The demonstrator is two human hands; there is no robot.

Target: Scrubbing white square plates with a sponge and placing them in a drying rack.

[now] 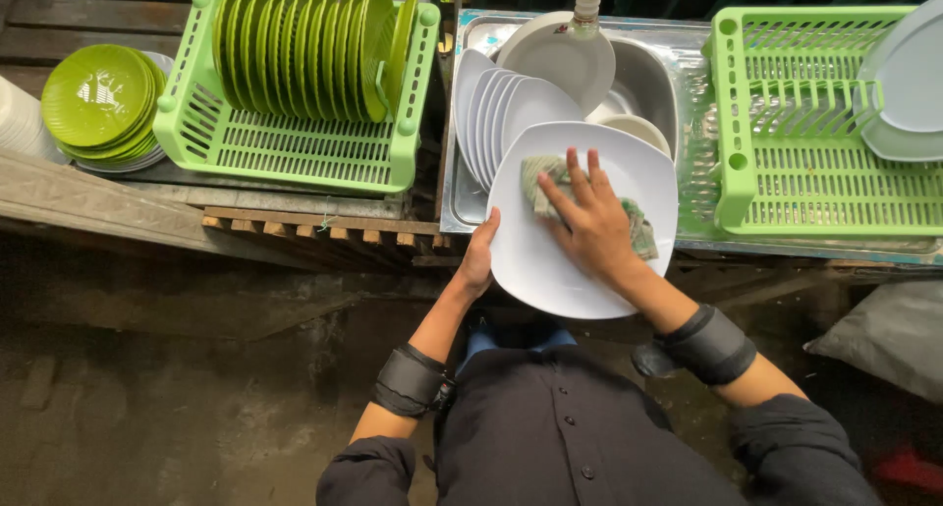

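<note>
Left hand (478, 260) gripping white plate (550, 270) rim at 9 o'clock, right hand (589, 221) fingers spread pressing rag (638, 233) flat; better keeping plate tilted over sink (648, 74)

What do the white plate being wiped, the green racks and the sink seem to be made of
White plate: probably melamine or glazed ceramic; smooth, glossy, evenly white. Green rack on the left: moulded plastic, matte, with slotted walls and rounded corner posts. Sink: likely stainless steel, grey with a dull metallic sheen.
</note>
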